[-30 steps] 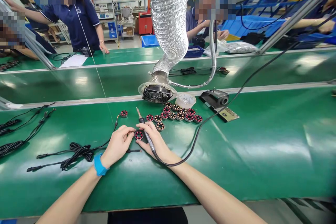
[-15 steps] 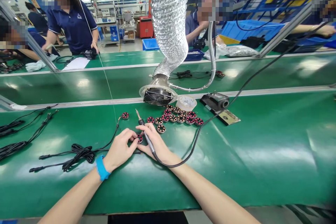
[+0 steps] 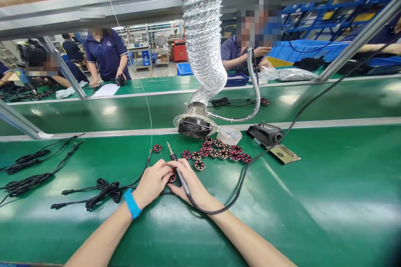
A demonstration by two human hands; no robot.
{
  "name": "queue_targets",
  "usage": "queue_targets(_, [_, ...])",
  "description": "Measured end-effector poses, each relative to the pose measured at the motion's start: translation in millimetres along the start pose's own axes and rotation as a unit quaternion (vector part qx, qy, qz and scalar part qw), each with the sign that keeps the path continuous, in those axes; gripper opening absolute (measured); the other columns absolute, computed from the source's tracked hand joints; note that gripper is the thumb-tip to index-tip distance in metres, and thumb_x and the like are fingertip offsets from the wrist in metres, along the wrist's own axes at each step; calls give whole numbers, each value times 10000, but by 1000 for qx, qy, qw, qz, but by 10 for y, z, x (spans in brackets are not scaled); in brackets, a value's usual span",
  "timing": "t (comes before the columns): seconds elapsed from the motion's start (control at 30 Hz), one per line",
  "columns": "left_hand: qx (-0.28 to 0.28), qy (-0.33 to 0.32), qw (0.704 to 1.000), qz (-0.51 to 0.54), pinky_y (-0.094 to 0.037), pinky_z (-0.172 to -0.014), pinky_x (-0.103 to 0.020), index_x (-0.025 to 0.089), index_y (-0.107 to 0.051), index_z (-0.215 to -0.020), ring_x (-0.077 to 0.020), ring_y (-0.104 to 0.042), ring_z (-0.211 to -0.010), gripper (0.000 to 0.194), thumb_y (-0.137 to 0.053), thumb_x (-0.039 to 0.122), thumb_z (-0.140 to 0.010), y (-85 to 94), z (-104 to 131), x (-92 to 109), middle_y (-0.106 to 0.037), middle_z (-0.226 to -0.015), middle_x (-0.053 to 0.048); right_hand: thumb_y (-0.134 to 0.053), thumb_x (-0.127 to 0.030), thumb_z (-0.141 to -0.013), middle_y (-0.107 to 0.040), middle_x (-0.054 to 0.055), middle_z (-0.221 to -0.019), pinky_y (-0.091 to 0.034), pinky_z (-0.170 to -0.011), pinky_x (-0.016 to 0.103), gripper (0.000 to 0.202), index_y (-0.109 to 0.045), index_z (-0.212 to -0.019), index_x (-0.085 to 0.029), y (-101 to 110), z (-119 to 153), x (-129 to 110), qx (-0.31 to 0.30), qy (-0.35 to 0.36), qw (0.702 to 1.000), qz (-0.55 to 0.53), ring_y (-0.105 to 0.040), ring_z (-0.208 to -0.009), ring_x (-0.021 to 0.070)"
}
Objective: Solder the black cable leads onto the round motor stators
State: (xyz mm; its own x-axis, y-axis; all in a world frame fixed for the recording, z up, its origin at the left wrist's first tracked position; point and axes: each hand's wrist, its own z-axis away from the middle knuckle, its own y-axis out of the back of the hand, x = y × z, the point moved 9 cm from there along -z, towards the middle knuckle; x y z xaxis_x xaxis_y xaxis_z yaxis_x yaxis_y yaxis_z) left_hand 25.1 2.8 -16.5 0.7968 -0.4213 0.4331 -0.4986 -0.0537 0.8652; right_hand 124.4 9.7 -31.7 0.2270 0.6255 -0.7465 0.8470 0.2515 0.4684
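Together at the bench's middle, my hands meet over a small motor stator (image 3: 172,177) with red windings. My left hand (image 3: 153,183), a blue band at its wrist, is closed with fingertips on the stator, partly covering it. A soldering iron (image 3: 182,178) lies across my right hand (image 3: 192,183), held with its tip up and away from me. That hand's fingers also reach to the stator's side. Left of them is a bundled black cable (image 3: 108,190); another stator (image 3: 157,148) sits at the end of a wired lead.
Several stators (image 3: 223,154) are grouped beyond my right hand, near a tape roll (image 3: 229,136) and an iron stand (image 3: 266,135). A fume extractor (image 3: 194,126) hangs above. Black cables (image 3: 28,181) lie at left; the iron's cord (image 3: 244,175) crosses the right. Co-workers (image 3: 105,54) work opposite.
The view has tilted upward, so the bench sits lower and further right. My left fingers have drawn closer together over the stator; the iron stays in my right hand.
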Motion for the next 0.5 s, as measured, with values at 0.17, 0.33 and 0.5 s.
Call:
queue_targets(0.17, [-44,-24,987,-150,-486,-668,-268,180,-649,-994,-168,-639,-761,290,-361,211,-1016,-82,2,89,-625,-978,-63,-668,-51,-779,-457,49,-1143,-504,-917,322,623,-453,-1325,-258,-3,12,28,0,-16,1000,-8,-570,-988,172])
queue_targets(0.33, [-53,-6,982,-180,-456,-609,-269,180,-588,-993,-167,-639,-711,263,-329,216,-1017,-97,-25,51,-607,-985,-65,-604,2,-722,-439,42,-1127,-500,-895,294,705,-431,-1355,-256,9,-7,-14,-2,-6,1000,-12,-556,-959,158])
queue_targets(0.5, [-48,35,989,-138,-436,-591,-281,196,-522,-941,-171,-628,-699,228,-315,257,-1013,-74,-56,-55,-579,-950,-50,-598,11,-659,-447,43,-1149,-496,-876,284,791,-417,-1378,-265,5,-16,16,-22,-11,1000,-11,-555,-962,162])
